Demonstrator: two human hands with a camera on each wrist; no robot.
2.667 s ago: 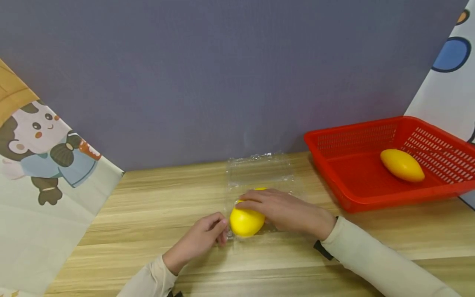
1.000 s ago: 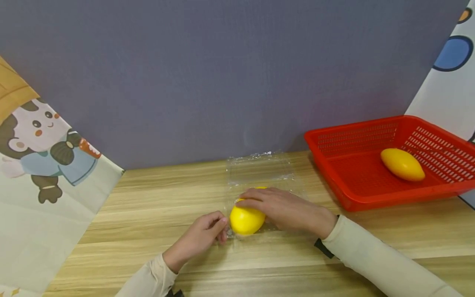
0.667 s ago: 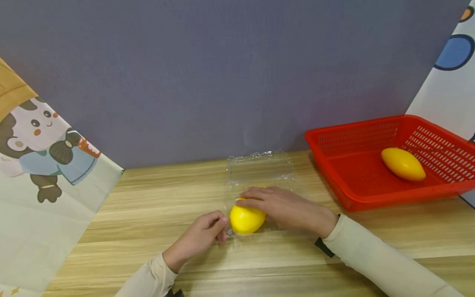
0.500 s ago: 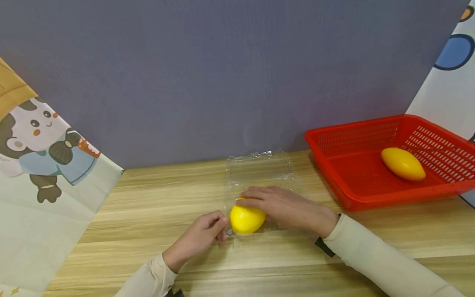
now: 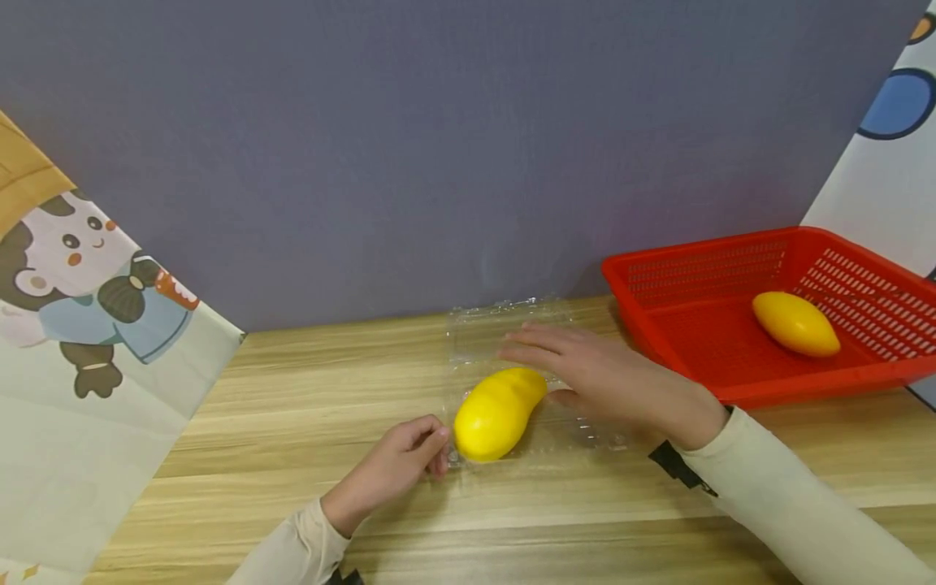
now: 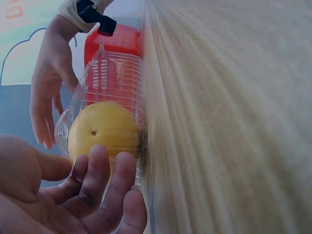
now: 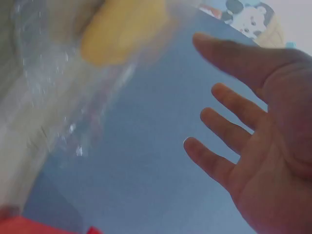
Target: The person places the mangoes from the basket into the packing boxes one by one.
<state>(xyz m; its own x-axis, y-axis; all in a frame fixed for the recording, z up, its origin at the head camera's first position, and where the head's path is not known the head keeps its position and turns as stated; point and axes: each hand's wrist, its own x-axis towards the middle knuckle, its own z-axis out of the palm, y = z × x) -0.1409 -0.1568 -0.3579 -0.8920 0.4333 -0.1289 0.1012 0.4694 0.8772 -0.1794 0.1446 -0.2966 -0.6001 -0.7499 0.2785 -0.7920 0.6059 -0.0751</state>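
A yellow toy mango (image 5: 500,413) lies in the left part of a clear plastic clamshell box (image 5: 585,431), whose lid is folded back toward the wall. My left hand (image 5: 404,457) is at the box's front left corner, thumb and fingers curled at its rim. In the left wrist view, the thumb and fingers of the left hand (image 6: 83,190) come together at the edge, just before the mango (image 6: 105,129). My right hand (image 5: 610,378) is above the box's right side, apart from the mango. Its fingers (image 7: 224,131) are spread and hold nothing in the right wrist view.
A red plastic basket (image 5: 702,396) stands on the right, holding another yellow mango (image 5: 795,323). Behind the wooden table (image 5: 307,390) rises a grey-blue wall (image 5: 409,162). Cartoon-printed panels (image 5: 88,284) flank the table at the sides.
My right hand has let go of the mango and moved up and right, uncovering the fruit in the box. The left hand has stayed at the box's corner.
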